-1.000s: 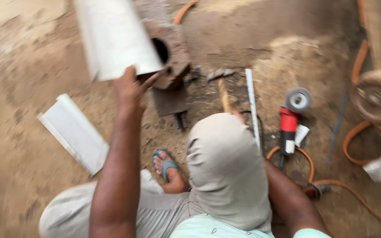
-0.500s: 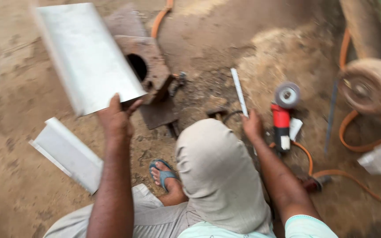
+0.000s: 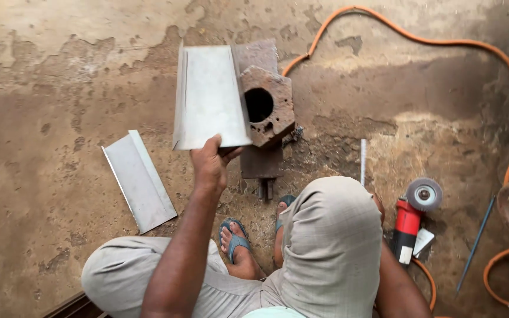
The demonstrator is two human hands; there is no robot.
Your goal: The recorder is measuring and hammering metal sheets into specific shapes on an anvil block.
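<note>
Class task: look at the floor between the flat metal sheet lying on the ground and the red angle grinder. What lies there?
In the head view, the person's sandalled feet and raised knee lie between the flat sheet and grinder.

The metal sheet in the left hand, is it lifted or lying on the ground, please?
Lifted: the left hand grips the sheet by its near edge, above the block.

Rough metal workshop, work done at ground level. Stained, patchy concrete floor [image 3: 60, 88] with grit and dust. Red angle grinder [image 3: 409, 221] with flap disc lying on floor, orange cable [image 3: 419, 41] snaking round edge. Rusty steel block [image 3: 269, 106] with round hole sits as makeshift anvil. Bent sheet metal pieces [image 3: 139, 179] about, thin rod [image 3: 475, 244] and metal strip [image 3: 363, 160] nearby. Person squats in sandals, no bench.
</note>
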